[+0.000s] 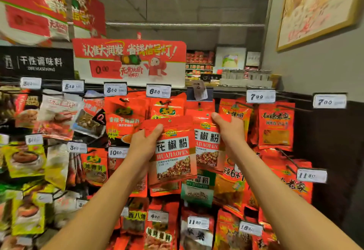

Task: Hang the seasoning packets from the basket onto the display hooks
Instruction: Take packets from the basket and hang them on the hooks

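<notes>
My left hand [144, 144] grips a small stack of red seasoning packets [173, 153] labelled HUAJIAOFEN, thumb on the top left corner of the front one. To its right, my right hand [230, 127] pinches the upper right corner of another red packet of the same kind [206, 145], held up against the display. Above that packet a display hook [199, 105] with a tilted price tag [199, 90] sticks out from the rack. The basket is out of view.
The rack is crowded with hanging red, yellow and white seasoning packets and price tags such as 6.30 [158, 91] and 7.99 [260, 96]. A red promotional sign [130, 60] stands above. A dark wall panel [331, 151] bounds the right side.
</notes>
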Tool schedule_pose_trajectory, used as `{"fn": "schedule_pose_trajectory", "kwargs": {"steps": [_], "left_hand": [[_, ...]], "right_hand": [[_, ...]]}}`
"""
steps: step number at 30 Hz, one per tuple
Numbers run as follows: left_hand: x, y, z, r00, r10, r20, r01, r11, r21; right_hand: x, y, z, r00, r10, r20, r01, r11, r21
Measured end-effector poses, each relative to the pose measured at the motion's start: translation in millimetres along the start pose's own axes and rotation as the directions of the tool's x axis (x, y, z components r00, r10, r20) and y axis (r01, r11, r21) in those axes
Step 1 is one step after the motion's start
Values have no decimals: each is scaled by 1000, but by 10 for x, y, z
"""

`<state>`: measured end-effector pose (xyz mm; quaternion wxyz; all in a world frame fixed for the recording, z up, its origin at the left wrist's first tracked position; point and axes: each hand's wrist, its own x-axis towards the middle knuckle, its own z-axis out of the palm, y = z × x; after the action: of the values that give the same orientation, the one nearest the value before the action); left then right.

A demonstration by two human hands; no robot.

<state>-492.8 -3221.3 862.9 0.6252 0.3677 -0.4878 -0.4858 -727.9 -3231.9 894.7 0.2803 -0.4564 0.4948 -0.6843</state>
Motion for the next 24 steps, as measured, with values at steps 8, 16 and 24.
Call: {"fn": "schedule_pose_trajectory", "kwargs": {"steps": [8,16,24], "left_hand": [[199,96,36,998,-9,57,6,999,45],[373,48,81,994,-2,106,-5,998,65],[483,-14,108,989,23,149,-30,999,44]], "right_hand": [[425,-75,294,999,37,-38,-40,996,-85],[590,-1,397,991,-58,-117,29,971,-236],[742,-37,464,988,-85,-130,45,957,-286]]}}
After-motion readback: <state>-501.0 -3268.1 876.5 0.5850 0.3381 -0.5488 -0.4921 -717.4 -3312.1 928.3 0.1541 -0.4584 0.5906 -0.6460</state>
